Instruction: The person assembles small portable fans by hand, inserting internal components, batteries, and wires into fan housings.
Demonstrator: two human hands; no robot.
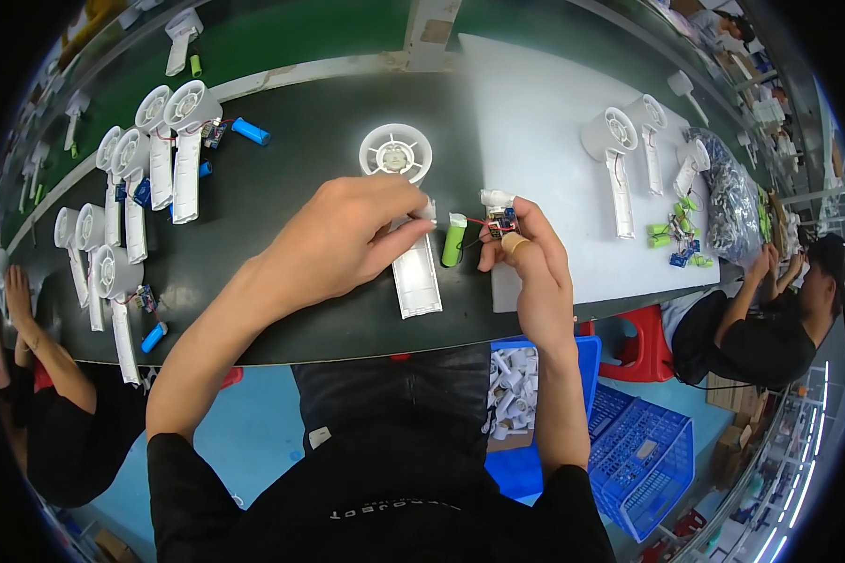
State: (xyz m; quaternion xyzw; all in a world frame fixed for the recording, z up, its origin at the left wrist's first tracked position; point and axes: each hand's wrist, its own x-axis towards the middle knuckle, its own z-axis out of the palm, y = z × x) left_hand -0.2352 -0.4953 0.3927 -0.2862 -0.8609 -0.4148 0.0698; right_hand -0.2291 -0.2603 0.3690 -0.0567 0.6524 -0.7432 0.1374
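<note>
A white handheld-fan housing [416, 279] lies on the dark bench in front of me, its round grilled head [396, 150] pointing away and its open, trough-like handle towards me. My left hand [355, 225] is closed at the neck of this housing, thumb and index finger across the handle; the exact grip is partly hidden. To the right, my right hand [538, 267] pinches a small circuit board [502, 223] with thumb and fingers. Thin wires link the board to a green cylindrical battery [453, 241], which sits between my hands beside the handle. White coverings wrap some fingertips.
Several fan housings with blue batteries [251, 131] stand at left. On a white sheet [554, 169] at right are more housings [620, 188], green batteries with boards [683, 235] and a plastic bag [730, 202]. Blue crates [643, 460] are below. Co-workers [779, 319] sit at both sides.
</note>
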